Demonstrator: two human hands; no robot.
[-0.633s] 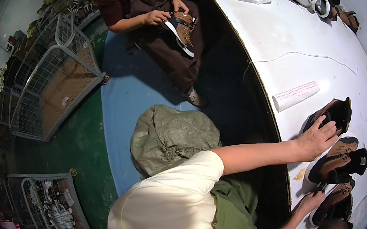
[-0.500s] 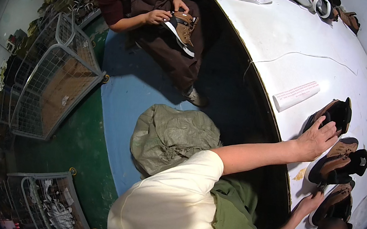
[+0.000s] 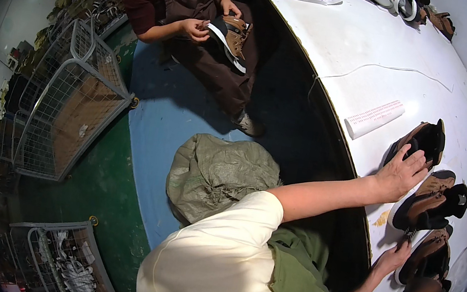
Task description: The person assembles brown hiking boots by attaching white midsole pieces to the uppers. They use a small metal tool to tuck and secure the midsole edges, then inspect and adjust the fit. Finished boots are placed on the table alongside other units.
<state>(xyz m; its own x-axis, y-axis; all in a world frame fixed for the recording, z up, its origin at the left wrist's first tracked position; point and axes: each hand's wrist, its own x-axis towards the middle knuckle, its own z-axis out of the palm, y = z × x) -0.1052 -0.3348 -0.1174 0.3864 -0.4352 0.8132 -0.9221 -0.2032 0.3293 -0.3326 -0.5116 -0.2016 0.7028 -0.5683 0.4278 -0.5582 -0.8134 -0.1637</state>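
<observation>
Over the white tabletop on the right, my left hand (image 3: 401, 176) reaches out with its fingers stretched and spread. Its fingertips are at the lower end of a brown and black high-top shoe (image 3: 420, 143), overlapping it. Just below that hand stands another brown and black shoe (image 3: 427, 202) with a white sole edge. My right hand (image 3: 393, 258) is closed at the table edge, its fingers curled by a small dark striped piece I cannot make out. Beside it lies a further brown shoe (image 3: 431, 254).
A rolled printed sheet (image 3: 374, 120) and a thin white cord (image 3: 390, 68) lie on the white table (image 3: 345, 48). Across from me a seated person (image 3: 199, 50) holds a brown shoe (image 3: 233, 34). A green sack (image 3: 222, 177) rests on the floor near wire carts (image 3: 72, 116).
The other person's hand has drawn back a little from the shoe on their lap. My own hands stay almost where they were, beside the same shoes.
</observation>
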